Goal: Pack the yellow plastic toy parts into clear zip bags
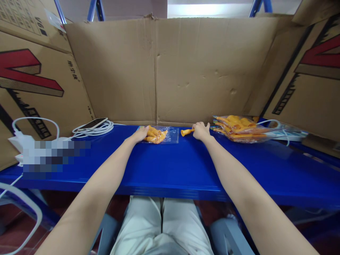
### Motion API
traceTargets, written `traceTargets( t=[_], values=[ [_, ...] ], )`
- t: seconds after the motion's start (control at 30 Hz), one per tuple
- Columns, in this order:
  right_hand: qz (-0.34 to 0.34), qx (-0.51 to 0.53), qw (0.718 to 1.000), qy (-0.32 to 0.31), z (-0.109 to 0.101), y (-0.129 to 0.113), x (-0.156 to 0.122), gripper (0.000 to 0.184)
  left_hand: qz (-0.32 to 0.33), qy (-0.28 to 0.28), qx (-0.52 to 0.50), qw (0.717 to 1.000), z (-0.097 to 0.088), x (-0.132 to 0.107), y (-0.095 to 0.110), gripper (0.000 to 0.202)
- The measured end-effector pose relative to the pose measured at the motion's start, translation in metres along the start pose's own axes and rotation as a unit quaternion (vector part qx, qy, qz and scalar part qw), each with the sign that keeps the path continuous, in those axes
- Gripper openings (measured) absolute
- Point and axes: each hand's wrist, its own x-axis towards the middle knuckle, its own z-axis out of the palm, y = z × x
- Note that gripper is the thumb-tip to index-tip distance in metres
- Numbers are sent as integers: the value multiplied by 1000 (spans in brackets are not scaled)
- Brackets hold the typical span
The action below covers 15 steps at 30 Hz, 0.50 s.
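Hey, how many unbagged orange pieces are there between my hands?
1 in view: the loose orange piece at your right hand, to the right of the plastic bag at your left hand. Others may be hidden beneath your hands.

The tabletop (170, 166) is plain deep blue. Along its back edge, the clear bag (174, 136) shows orange pieces (153, 136); the loose piece (186, 132) is orange too. At its left end, the brown carton (50, 67) bears red and black print.
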Motion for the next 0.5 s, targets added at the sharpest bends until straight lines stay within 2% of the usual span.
traceTargets(
  t=[0.1,0.2,0.37,0.5],
  values=[
    [-12,41,998,52,-6,-4,2,30,3,1,5,1000,0,0,2,57],
    [-52,79,992,78,-13,-15,4,25,-1,16,8,1000,-1,-1,3,57],
    [-126,87,987,50,-21,-43,1,24,-2,-27,-16,1000,-1,-5,7,60],
    [-126,106,986,27,-23,-63,-4,26,4,-63,-41,997,-1,-9,12,62]
  ],
)
